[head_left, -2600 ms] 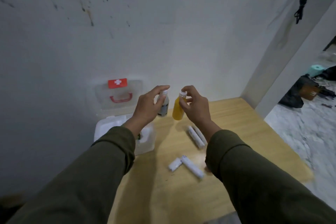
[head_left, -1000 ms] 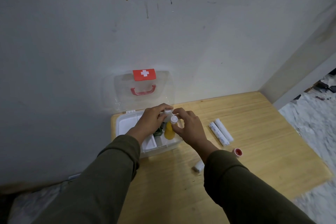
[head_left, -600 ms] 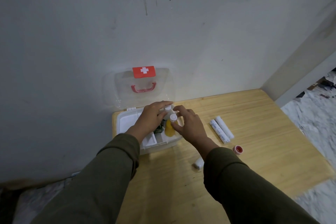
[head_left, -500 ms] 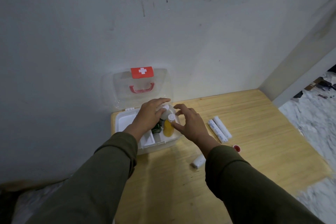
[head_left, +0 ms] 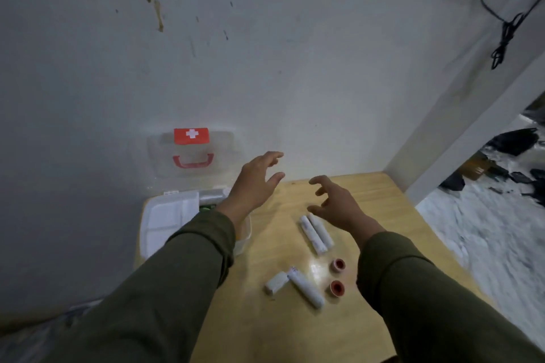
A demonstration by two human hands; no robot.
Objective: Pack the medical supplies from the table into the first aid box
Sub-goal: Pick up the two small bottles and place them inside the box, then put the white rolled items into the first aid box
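Note:
The white first aid box [head_left: 165, 215] stands open at the table's back left, its clear lid [head_left: 191, 153] with a red cross leaning on the wall. My left hand [head_left: 253, 183] hovers empty, fingers spread, above the box's right edge and hides that side. My right hand [head_left: 336, 203] is open and empty just past two white bandage rolls [head_left: 315, 233] lying side by side. Nearer me lie a third roll [head_left: 305, 287], a short white roll [head_left: 275, 282] and two small red-cored tape rolls [head_left: 338, 265] [head_left: 336, 288].
The wooden table [head_left: 289, 321] sits in a corner against a stained white wall. A white pillar [head_left: 460, 127] borders its right back corner, with cluttered floor beyond. A black cord [head_left: 507, 26] hangs at the top right.
Both hands have let go of the bottles in the box and lifted away to the right, fingers spread. The view has swung right, showing more of the supplies on the table.

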